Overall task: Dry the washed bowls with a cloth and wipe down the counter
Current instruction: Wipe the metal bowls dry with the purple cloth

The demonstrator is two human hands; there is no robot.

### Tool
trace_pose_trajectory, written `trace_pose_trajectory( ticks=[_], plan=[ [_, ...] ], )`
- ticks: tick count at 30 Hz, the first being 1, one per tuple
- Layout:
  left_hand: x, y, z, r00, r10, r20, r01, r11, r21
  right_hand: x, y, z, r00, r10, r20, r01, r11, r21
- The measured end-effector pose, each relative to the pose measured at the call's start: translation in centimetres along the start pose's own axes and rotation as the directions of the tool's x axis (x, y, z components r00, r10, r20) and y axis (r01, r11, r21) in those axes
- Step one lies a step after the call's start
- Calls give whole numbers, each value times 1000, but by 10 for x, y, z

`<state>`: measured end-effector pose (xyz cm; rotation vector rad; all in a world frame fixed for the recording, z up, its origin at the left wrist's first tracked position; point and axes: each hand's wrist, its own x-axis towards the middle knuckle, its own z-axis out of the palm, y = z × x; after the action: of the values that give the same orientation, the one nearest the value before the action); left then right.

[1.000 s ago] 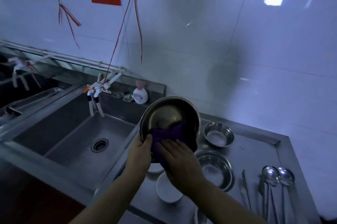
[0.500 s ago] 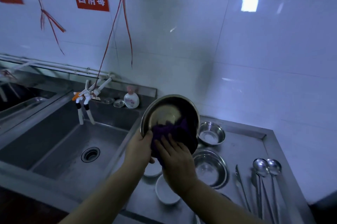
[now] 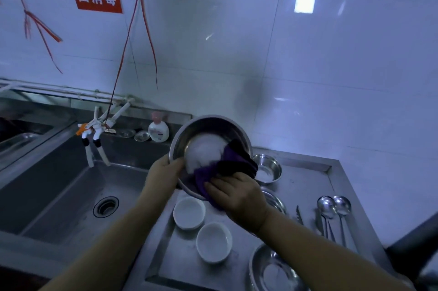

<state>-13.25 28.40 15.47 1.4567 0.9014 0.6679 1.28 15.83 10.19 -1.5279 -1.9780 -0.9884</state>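
A large steel bowl (image 3: 208,132) is tilted up above the counter, its inside facing me. My left hand (image 3: 163,172) grips its left rim. My right hand (image 3: 237,193) grips a purple cloth (image 3: 227,165) and presses it against the bowl's lower right rim and inside. Two small white bowls (image 3: 189,212) (image 3: 214,242) sit on the steel counter (image 3: 305,186) below my hands. A small steel bowl (image 3: 269,167) stands behind the cloth, another steel bowl (image 3: 272,200) is mostly hidden under my right wrist, and a third (image 3: 272,269) lies at the bottom.
A deep steel sink (image 3: 71,196) with a drain lies left of the counter, with white taps (image 3: 94,134) above it. A soap bottle (image 3: 158,131) stands on the back ledge. Two ladles (image 3: 334,205) and tongs (image 3: 299,215) lie at the counter's right. Tiled wall behind.
The cloth and my right hand have slid from the bowl's lower middle to its lower right rim. The view has shifted, showing two white bowls and another steel bowl below.
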Motion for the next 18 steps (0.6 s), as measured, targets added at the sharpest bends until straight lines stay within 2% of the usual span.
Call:
trace_pose_trajectory(
  ticks=[3, 6, 8, 11, 15, 18],
  plan=[
    [-16, -13, 27, 999, -31, 11, 32, 979, -203, 13, -25, 4, 986, 154, -67, -153, 988, 23],
    [-20, -13, 30, 1000, -9, -24, 3, 967, -254, 11, -35, 5, 977, 196, -89, -193, 980, 39],
    [-19, -7, 23, 999, 51, 7, -48, 978, -205, 4, -29, 3, 986, 147, -77, -145, 989, 32],
    [-17, 0, 11, 993, 103, 54, -100, 994, -54, -8, -6, -3, 1000, -13, -22, 13, 1000, 5],
    [-11, 14, -7, 972, 127, 198, -159, 975, 155, -15, 40, -22, 954, -264, 141, 269, 963, -20],
    [-7, 24, -12, 958, 156, 242, -212, 950, 228, -13, 55, -25, 950, -273, 153, 287, 955, -73]
  ],
)
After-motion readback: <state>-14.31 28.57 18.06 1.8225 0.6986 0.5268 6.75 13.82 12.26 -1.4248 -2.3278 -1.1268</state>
